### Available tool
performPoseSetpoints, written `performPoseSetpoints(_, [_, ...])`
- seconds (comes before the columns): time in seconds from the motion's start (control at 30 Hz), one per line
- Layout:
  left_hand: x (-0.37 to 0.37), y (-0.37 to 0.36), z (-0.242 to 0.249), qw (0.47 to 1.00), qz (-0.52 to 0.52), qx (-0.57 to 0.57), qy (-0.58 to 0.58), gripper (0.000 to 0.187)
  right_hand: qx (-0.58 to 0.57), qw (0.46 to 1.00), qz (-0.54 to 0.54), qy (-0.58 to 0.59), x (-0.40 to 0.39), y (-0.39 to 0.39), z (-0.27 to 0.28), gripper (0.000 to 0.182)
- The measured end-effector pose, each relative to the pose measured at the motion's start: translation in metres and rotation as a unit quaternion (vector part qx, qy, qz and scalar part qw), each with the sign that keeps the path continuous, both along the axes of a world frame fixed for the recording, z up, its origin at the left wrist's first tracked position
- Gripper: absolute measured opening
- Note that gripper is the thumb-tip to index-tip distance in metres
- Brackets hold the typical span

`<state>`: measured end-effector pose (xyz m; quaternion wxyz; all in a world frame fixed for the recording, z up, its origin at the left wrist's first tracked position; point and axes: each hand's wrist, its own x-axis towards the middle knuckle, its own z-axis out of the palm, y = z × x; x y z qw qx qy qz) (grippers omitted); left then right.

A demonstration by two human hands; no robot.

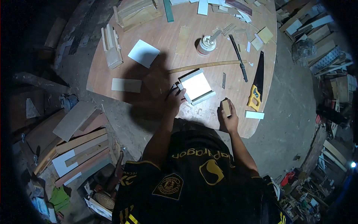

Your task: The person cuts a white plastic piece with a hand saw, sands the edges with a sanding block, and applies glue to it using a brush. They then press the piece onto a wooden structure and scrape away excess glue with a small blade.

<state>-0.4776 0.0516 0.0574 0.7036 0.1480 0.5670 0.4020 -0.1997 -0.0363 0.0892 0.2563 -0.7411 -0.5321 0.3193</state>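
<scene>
My left hand (175, 100) rests against the near left corner of a small white framed panel (195, 86) lying on the round wooden table (108, 80), fingers pressing its edge. My right hand (227, 117) grips a small wooden block (226, 107) at the table's near edge, just right of the panel. A long wooden strip (207, 65) lies right behind the panel.
A handsaw with a yellow handle (256, 87), a hammer (238, 58), a white jar (206, 44), a white sheet (143, 53), small wooden frames (111, 46) and offcuts lie on the table. Planks are stacked on the floor at left (80, 149); lumber is piled at right.
</scene>
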Motion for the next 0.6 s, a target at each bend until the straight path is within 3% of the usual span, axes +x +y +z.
performPoseSetpoints(0.27, [-0.002,0.010,0.004,0.998,-0.066,0.005,0.012,0.037,-0.002,0.999,-0.037,-0.002,-0.005,-0.002,-0.006,0.064])
performPoseSetpoints(0.4, [-0.001,0.010,-0.007,0.998,-0.051,0.026,0.035,0.037,-0.042,0.996,-0.065,0.037,-0.010,0.000,0.002,0.062])
performPoseSetpoints(0.47, [0.000,0.012,-0.001,0.999,-0.033,0.021,-0.014,0.039,-0.042,0.996,-0.065,0.034,-0.011,0.002,0.004,0.062])
performPoseSetpoints(0.6, [0.004,0.010,-0.012,1.000,-0.021,0.021,0.003,0.039,-0.009,0.998,-0.056,-0.006,-0.011,0.000,-0.003,0.064])
